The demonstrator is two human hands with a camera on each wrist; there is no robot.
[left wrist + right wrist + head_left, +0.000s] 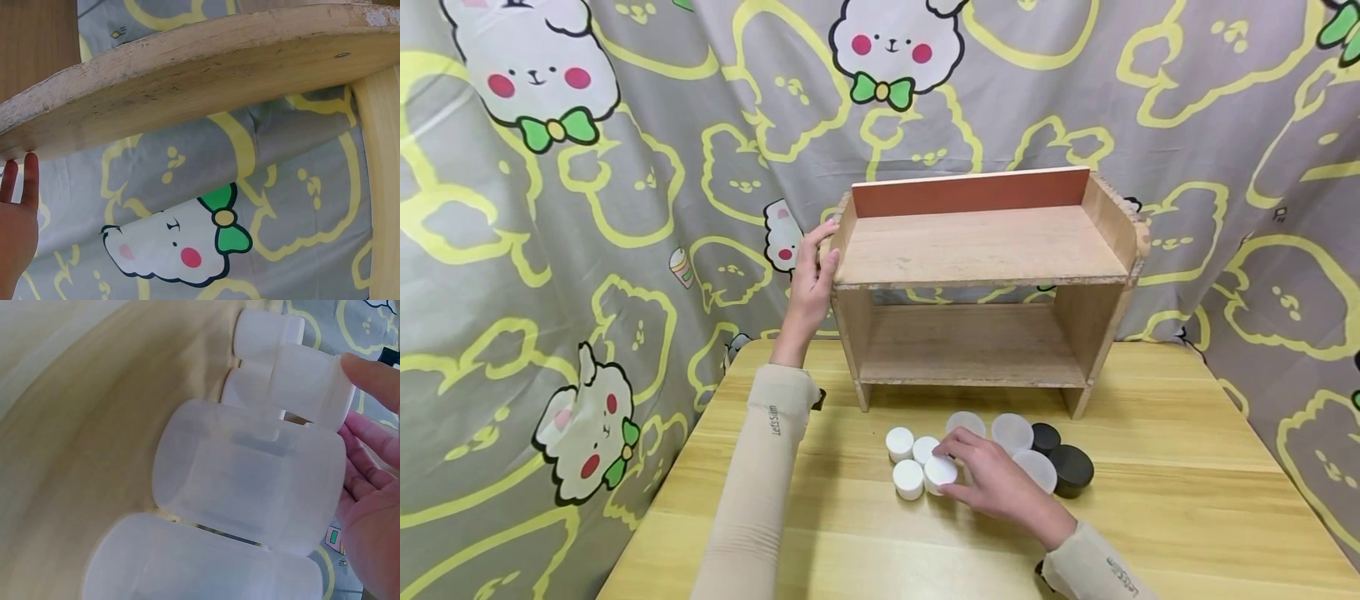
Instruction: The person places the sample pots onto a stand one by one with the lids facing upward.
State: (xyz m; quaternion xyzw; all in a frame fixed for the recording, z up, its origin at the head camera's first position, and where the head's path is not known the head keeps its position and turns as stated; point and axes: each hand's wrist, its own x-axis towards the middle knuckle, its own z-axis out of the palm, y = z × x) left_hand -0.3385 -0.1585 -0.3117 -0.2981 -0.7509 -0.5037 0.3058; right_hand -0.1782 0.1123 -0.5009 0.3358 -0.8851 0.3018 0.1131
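In the head view, my left hand (811, 287) rests at the left side panel of a small wooden shelf (985, 250). In the left wrist view, two straight fingertips (30, 164) touch that panel's outer face (187, 94). My right hand (992, 475) pinches a small white jar (940, 473) by its lid, thumb on the near side and fingers across from it. Beside it stand more white jars: one at the left front (908, 480), another behind it (899, 444), and a third (925, 450) partly covered. In the right wrist view, the pinched jar (306, 381) shows beyond a larger translucent jar (250, 469).
Several translucent jars (1012, 433) stand right of the white ones, some partly behind my right hand. Two black jars (1071, 471) are at the group's right end. The shelf stands at the back of the wooden table (1180, 500), before a patterned curtain (655, 208).
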